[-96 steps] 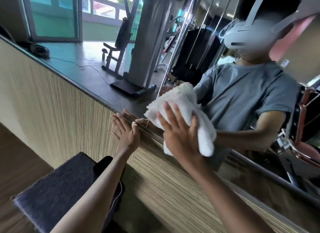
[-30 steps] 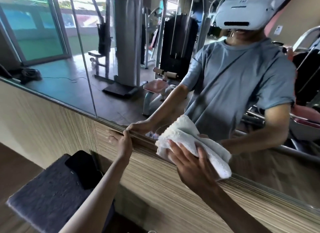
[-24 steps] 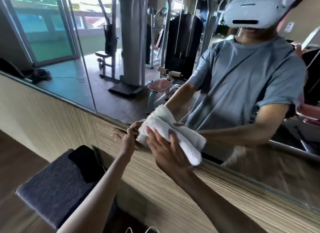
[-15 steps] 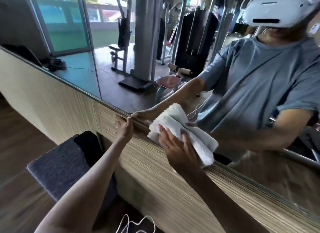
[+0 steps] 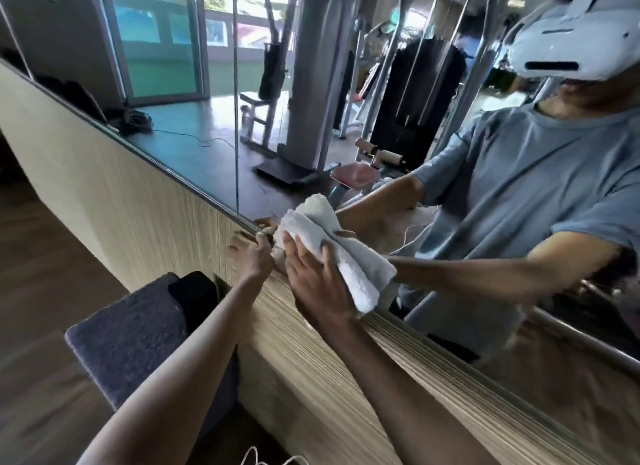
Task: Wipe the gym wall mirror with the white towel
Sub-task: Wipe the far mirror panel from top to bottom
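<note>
The bunched white towel (image 5: 341, 253) lies flat against the lower edge of the wall mirror (image 5: 194, 146). My right hand (image 5: 311, 277) presses it onto the glass with straight, spread fingers. My left hand (image 5: 251, 256) rests just left of the towel on the mirror's bottom rim, where it meets the striped wooden wall panel (image 5: 114, 218); its fingertips hook over the rim. The mirror shows my reflection and both arms.
A dark grey padded bench (image 5: 128, 329) with a black phone (image 5: 190, 291) on it stands against the wall below my left arm. A white cable (image 5: 263, 457) hangs at the bottom edge. Gym machines appear only as reflections.
My right hand has slid the towel left along the mirror's lower edge until it lies beside my left hand. My left hand has stayed on the rim.
</note>
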The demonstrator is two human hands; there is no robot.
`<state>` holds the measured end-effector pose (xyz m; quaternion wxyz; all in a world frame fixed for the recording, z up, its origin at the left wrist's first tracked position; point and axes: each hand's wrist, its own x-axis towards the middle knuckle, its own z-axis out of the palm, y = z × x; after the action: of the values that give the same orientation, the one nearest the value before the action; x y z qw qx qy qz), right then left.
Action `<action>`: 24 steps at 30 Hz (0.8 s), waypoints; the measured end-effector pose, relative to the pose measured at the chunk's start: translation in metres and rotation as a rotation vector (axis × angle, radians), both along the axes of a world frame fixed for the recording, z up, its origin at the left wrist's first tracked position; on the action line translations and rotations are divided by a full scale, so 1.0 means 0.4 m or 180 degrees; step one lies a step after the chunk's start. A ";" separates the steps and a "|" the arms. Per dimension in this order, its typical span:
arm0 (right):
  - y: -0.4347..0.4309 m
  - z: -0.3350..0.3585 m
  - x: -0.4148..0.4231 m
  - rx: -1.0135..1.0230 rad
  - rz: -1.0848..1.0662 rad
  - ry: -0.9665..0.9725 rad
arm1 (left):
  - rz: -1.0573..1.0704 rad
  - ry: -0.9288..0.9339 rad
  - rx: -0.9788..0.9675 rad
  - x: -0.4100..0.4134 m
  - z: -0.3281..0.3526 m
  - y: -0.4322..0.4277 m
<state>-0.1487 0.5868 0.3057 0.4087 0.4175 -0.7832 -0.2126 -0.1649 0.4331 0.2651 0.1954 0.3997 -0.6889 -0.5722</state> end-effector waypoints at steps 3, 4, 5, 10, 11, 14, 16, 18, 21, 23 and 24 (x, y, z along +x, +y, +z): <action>0.107 -0.009 0.022 -0.0131 -0.0055 -0.0018 | 0.0230 -0.0026 0.0040 -0.031 -0.028 -0.037; 0.160 -0.016 0.033 -0.0171 -0.0074 -0.0043 | 0.0192 0.0034 0.0166 -0.039 -0.040 -0.046; 0.214 -0.022 0.043 -0.0175 -0.0113 -0.0010 | 0.0193 0.0106 0.0353 -0.061 -0.078 -0.063; 0.299 -0.008 0.073 -0.0022 -0.0303 0.0218 | -0.0086 0.0092 0.0593 -0.149 -0.228 -0.138; 0.263 -0.005 0.066 -0.0046 -0.0298 0.0204 | -0.0133 0.0064 0.0542 -0.149 -0.236 -0.152; 0.097 -0.008 0.041 -0.0099 -0.0315 0.0095 | -0.0086 0.0021 0.0585 -0.155 -0.248 -0.180; 0.009 -0.014 0.029 -0.0106 -0.0254 -0.0061 | -0.0006 0.0149 0.0702 -0.161 -0.253 -0.188; -0.009 -0.015 0.024 -0.0049 -0.0222 -0.0105 | 0.0077 0.0262 0.0799 -0.086 -0.121 -0.083; 0.076 -0.008 0.030 0.0104 -0.0241 -0.0126 | 0.0189 0.0549 0.0681 -0.028 -0.036 0.065; 0.188 -0.008 0.044 0.0050 -0.0202 -0.0077 | 0.0070 0.0611 0.0610 -0.006 -0.021 0.157; 0.250 -0.007 0.052 0.0019 -0.0183 -0.0099 | 0.0070 0.0634 0.0524 0.001 -0.020 0.190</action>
<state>-0.1279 0.6870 0.3028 0.3889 0.3994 -0.8005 -0.2200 -0.1646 0.5093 0.2572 0.2357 0.3630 -0.6124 -0.6616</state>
